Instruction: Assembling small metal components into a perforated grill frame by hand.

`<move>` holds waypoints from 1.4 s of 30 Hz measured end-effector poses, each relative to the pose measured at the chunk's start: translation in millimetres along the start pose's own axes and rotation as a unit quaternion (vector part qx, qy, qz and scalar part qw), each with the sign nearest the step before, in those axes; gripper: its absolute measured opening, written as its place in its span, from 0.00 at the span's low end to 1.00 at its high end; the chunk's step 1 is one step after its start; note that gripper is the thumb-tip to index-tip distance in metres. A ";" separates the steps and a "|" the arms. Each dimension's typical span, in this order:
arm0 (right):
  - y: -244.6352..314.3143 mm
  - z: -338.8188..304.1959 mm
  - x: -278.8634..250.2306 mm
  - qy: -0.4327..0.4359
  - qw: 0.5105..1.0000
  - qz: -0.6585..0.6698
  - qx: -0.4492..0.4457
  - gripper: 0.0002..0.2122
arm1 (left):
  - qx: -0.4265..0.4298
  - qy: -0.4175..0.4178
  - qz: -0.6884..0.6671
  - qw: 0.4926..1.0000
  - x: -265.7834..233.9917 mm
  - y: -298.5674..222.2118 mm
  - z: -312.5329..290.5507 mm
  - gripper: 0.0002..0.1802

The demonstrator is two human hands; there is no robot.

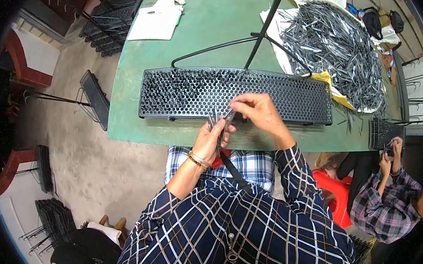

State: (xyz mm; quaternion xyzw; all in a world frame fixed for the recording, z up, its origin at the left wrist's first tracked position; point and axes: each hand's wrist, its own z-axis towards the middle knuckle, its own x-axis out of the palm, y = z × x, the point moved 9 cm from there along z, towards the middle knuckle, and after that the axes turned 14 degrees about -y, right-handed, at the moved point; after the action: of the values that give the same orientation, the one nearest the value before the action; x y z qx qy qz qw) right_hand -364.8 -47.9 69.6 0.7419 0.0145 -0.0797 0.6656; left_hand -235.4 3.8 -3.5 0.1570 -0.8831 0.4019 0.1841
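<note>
My left hand (211, 141) is closed round a small bundle of thin, dark, pointed strips (216, 118), in front of the near edge of a black perforated panel (283, 100). My right hand (261, 114) pinches the end of one strip just above that bundle; its fingertips partly hide it. The panel lies on the green table, with a bent black rod frame (255, 50) rising from its far side. Dark pieces crowd the holes of its left part, while the holes toward the right show bare. What exactly the strips are, I cannot tell.
A big heap of similar strips (335, 47) lies on sheeting at the back right of the green table (204, 29). Papers with a pen (155, 22) lie at the back left. More panels (95, 98) hang at left. A co-worker (385, 200) handles another panel at right, beside a red stool (336, 194).
</note>
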 end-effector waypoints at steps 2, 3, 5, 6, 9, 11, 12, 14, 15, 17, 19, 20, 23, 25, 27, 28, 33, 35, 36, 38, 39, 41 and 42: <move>12.0 8.6 -14.8 -0.025 0.999 0.001 -0.046 0.08 | -0.003 0.014 0.015 1.000 3.0 -0.3 -0.7 0.13; 18.9 14.6 -20.3 -0.045 0.996 -0.019 -0.081 0.07 | -0.001 0.012 0.014 1.000 1.1 -1.0 -0.6 0.13; 52.6 21.1 -29.8 -0.081 0.962 -0.116 -0.233 0.06 | -0.032 0.010 0.032 0.999 1.9 3.3 -2.6 0.15; 54.6 27.4 -32.2 -0.086 0.960 -0.141 -0.228 0.06 | -0.032 0.010 0.033 0.999 1.9 3.0 -3.6 0.15; 54.4 43.0 -31.6 -0.092 0.937 -0.189 -0.278 0.07 | -0.068 0.031 0.014 0.997 5.2 7.7 -7.4 0.17; 54.0 47.6 -34.2 -0.091 0.935 -0.194 -0.284 0.07 | -0.074 0.054 0.018 0.996 9.4 8.0 -9.2 0.17; 52.7 49.7 -32.7 -0.088 0.930 -0.203 -0.292 0.07 | -0.073 0.052 0.018 0.996 8.4 7.9 -9.2 0.17; 48.4 52.4 -30.4 -0.085 0.926 -0.213 -0.300 0.07 | -0.071 0.045 0.022 0.996 6.3 8.0 -8.7 0.17; 46.3 52.9 -27.7 -0.074 0.924 -0.218 -0.305 0.07 | -0.070 0.044 0.021 0.996 4.6 8.3 -7.9 0.17; 41.8 54.5 -24.2 -0.063 0.922 -0.223 -0.310 0.07 | -0.072 0.050 0.025 0.996 1.7 10.5 -5.9 0.17; 37.7 56.4 -21.1 -0.059 0.919 -0.235 -0.311 0.07 | -0.086 0.039 0.029 0.995 3.4 10.6 -8.0 0.16; 35.7 56.3 -20.9 -0.058 0.919 -0.235 -0.310 0.07 | -0.099 0.028 0.034 0.994 2.9 12.2 -8.7 0.15; 44.6 49.2 -14.8 -0.089 0.889 -0.275 -0.355 0.07 | -0.104 0.031 0.038 0.993 1.8 12.9 -8.9 0.16; 42.5 48.5 -10.6 -0.084 0.885 -0.297 -0.349 0.07 | -0.105 0.034 0.037 0.993 2.3 12.5 -9.0 0.16; 43.4 47.6 -9.3 -0.092 0.879 -0.303 -0.356 0.07 | -0.105 0.036 0.036 0.993 2.6 12.6 -9.4 0.16; 44.1 46.7 -9.5 -0.101 0.873 -0.309 -0.363 0.07 | -0.104 0.036 0.036 0.993 2.6 12.8 -9.5 0.16; 41.3 40.9 -12.4 -0.137 0.877 -0.300 -0.350 0.08 | -0.098 0.039 0.032 0.994 2.0 12.0 -10.3 0.17; 42.3 36.2 -14.5 -0.156 0.882 -0.281 -0.345 0.08 | -0.077 0.050 0.035 0.995 3.0 6.2 -10.6 0.17; 39.3 35.3 -14.0 -0.134 0.919 -0.230 -0.292 0.08 | -0.077 0.046 0.032 0.995 2.2 4.9 -10.2 0.17; 30.8 28.5 -0.5 -0.062 0.968 -0.144 -0.198 0.11 | -0.033 0.071 0.007 0.997 8.1 -8.4 -11.9 0.17; 16.0 24.5 7.8 -0.028 0.987 -0.120 -0.102 0.10 | -0.034 0.070 0.007 0.997 9.7 -10.8 -13.0 0.17; 4.7 12.0 27.3 0.027 0.998 -0.047 -0.026 0.10 | 0.001 0.107 0.035 0.994 18.9 -19.4 -18.5 0.17; 3.9 8.0 34.8 0.069 0.997 -0.030 -0.014 0.10 | 0.004 0.113 0.030 0.993 21.1 -21.2 -21.3 0.16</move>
State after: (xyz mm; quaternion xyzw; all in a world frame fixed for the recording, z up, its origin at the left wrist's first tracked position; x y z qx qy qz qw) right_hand -330.8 -59.2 67.8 0.7356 0.0832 -0.0482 0.6705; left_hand -240.8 4.1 32.8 0.0848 -0.8591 0.4264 0.2701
